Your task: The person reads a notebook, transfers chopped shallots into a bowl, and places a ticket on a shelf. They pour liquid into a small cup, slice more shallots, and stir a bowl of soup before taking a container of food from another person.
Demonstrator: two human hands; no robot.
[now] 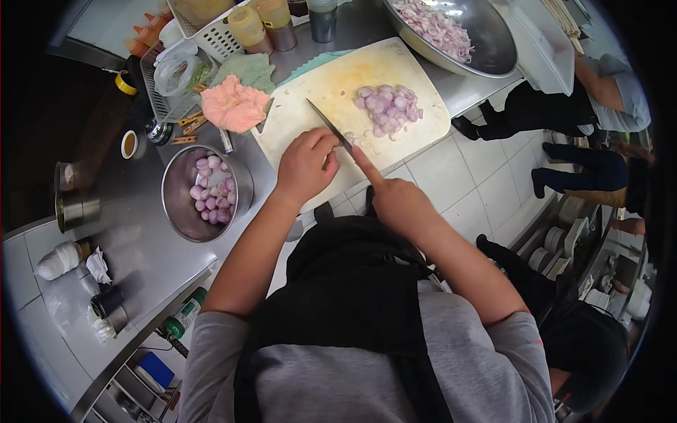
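Observation:
My right hand (403, 204) is closed round the handle of a kitchen knife (327, 121), its index finger stretched along the back of the blade. The blade points away to the upper left over a white cutting board (296, 106). Close beside the blade, my left hand (307, 163) rests on the board with its fingers curled; whatever they hold is hidden. A heap of sliced shallots (390, 109) lies on the board, right of the blade, with a few loose slices nearer the knife. Peeled whole shallots (216, 199) sit in a steel bowl (172, 185) left of my left arm.
A large steel bowl (497, 46) with sliced shallots stands beyond the board. An orange cloth (235, 104), a green cloth (247, 70), sauce bottles (281, 32) and a white basket (224, 39) crowd the back left. Other people's legs (525, 109) show at the right.

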